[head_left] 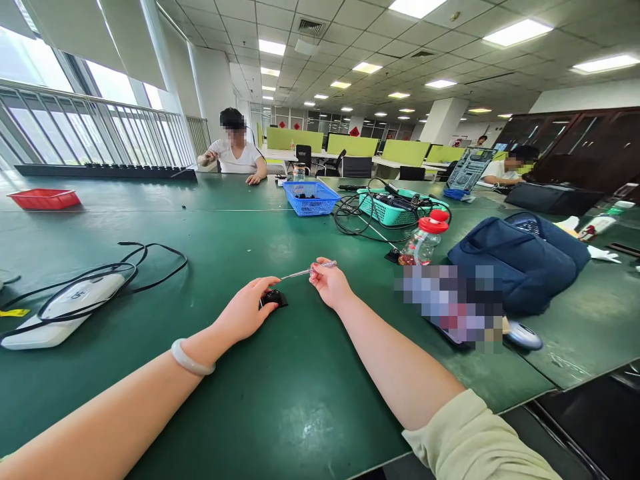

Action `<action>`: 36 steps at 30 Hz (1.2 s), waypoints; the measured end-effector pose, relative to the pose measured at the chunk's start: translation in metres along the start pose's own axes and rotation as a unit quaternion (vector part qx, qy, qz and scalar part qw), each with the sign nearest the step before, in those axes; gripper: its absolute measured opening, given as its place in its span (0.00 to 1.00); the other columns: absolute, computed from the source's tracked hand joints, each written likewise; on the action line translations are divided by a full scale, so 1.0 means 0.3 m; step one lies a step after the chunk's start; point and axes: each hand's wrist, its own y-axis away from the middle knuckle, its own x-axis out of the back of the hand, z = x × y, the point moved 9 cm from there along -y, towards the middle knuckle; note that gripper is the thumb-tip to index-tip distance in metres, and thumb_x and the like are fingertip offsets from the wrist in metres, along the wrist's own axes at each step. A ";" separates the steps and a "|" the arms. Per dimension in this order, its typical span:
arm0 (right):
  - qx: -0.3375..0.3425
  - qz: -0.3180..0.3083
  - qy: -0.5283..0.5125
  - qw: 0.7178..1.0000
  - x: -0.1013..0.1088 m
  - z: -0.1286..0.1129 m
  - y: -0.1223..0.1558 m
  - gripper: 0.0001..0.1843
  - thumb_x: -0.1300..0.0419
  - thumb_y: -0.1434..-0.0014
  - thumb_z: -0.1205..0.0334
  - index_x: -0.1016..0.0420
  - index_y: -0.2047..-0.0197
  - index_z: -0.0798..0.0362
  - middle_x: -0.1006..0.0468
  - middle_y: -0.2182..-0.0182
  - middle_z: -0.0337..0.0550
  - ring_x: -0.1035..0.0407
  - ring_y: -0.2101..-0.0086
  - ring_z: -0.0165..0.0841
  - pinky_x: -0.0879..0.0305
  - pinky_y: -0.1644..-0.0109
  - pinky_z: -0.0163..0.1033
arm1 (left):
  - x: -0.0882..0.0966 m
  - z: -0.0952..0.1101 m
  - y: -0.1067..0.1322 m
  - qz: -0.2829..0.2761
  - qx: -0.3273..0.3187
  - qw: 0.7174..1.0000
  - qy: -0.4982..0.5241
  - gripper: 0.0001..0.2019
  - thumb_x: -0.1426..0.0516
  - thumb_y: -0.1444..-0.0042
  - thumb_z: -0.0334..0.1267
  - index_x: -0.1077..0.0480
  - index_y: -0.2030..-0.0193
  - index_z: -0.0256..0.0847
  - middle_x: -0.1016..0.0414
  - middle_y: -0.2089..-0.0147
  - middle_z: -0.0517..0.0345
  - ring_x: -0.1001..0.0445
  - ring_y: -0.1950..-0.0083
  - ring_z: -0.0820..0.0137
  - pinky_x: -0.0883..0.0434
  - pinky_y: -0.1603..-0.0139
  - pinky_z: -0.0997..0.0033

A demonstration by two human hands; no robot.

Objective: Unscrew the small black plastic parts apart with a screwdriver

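Note:
My left hand rests on the green table, with its thumb and fingers closed about a small black device. The hand covers part of that device, so its exact kind does not show. In my right hand a slim screwdriver is pinched near its clear handle. Its thin shaft points left, and the tip is close to my left fingertips, above the black device. I cannot tell if the tip touches anything.
A white device with a black strap lies at left. Ahead are a red tray, a blue basket and a teal basket with cables. A red-lidded jar and a navy bag stand at right. Another person sits across.

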 end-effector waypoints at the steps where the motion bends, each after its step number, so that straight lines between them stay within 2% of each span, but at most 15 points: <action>1: -0.002 -0.004 0.000 1.000 -0.006 0.004 0.004 0.19 0.30 0.59 0.66 0.34 0.66 0.49 0.28 0.74 0.35 0.36 0.77 0.26 0.37 0.75 0.33 | 0.002 -0.011 0.000 0.002 0.002 1.000 0.009 0.23 0.46 0.45 0.43 0.36 0.41 0.45 0.27 0.44 0.51 0.26 0.47 0.59 0.29 0.39 0.53; 5: -0.005 -0.012 0.005 1.000 -0.028 0.020 0.021 0.21 0.30 0.58 0.66 0.36 0.62 0.49 0.27 0.73 0.35 0.36 0.77 0.25 0.39 0.76 0.32 | 0.001 -0.038 -0.006 -0.006 0.015 1.000 0.010 0.24 0.43 0.47 0.46 0.35 0.43 0.46 0.24 0.49 0.53 0.26 0.46 0.58 0.30 0.38 0.53; 10: 0.010 -0.015 0.020 1.000 -0.053 0.024 0.052 0.27 0.31 0.55 0.63 0.38 0.54 0.47 0.29 0.76 0.30 0.43 0.82 0.22 0.47 0.79 0.30 | -0.010 -0.039 -0.010 -0.028 0.025 0.999 0.005 0.21 0.43 0.46 0.45 0.33 0.45 0.47 0.23 0.49 0.54 0.27 0.45 0.59 0.31 0.40 0.54; 14: 0.092 -0.020 0.090 0.991 -0.082 -0.022 0.085 0.27 0.34 0.50 0.58 0.42 0.50 0.44 0.32 0.77 0.26 0.44 0.84 0.22 0.47 0.80 0.31 | -0.008 -0.030 -0.008 -0.034 0.025 0.999 0.004 0.19 0.43 0.45 0.44 0.31 0.47 0.47 0.23 0.49 0.55 0.28 0.45 0.59 0.31 0.40 0.54; 20: 0.219 -0.020 0.178 0.959 -0.123 -0.100 0.163 0.25 0.37 0.44 0.56 0.45 0.48 0.43 0.28 0.69 0.31 0.36 0.80 0.24 0.38 0.75 0.34 | -0.011 -0.032 -0.009 -0.042 0.023 0.999 -0.005 0.21 0.42 0.46 0.43 0.31 0.44 0.45 0.23 0.48 0.54 0.28 0.45 0.58 0.32 0.39 0.54; 27: 0.363 -0.112 0.277 0.883 -0.211 -0.132 0.259 0.19 0.43 0.36 0.58 0.47 0.46 0.44 0.29 0.66 0.36 0.33 0.73 0.28 0.32 0.68 0.37 | -0.013 -0.031 -0.010 -0.040 0.010 0.999 -0.015 0.19 0.43 0.46 0.42 0.29 0.47 0.47 0.23 0.48 0.57 0.28 0.47 0.59 0.31 0.41 0.56; 36: 0.478 -0.195 0.437 0.737 -0.322 -0.142 0.392 0.20 0.50 0.35 0.69 0.45 0.42 0.45 0.25 0.63 0.40 0.29 0.68 0.30 0.28 0.62 0.39 | -0.017 -0.022 -0.010 -0.037 -0.016 0.999 -0.023 0.16 0.43 0.44 0.42 0.29 0.48 0.47 0.22 0.50 0.57 0.27 0.50 0.60 0.30 0.44 0.58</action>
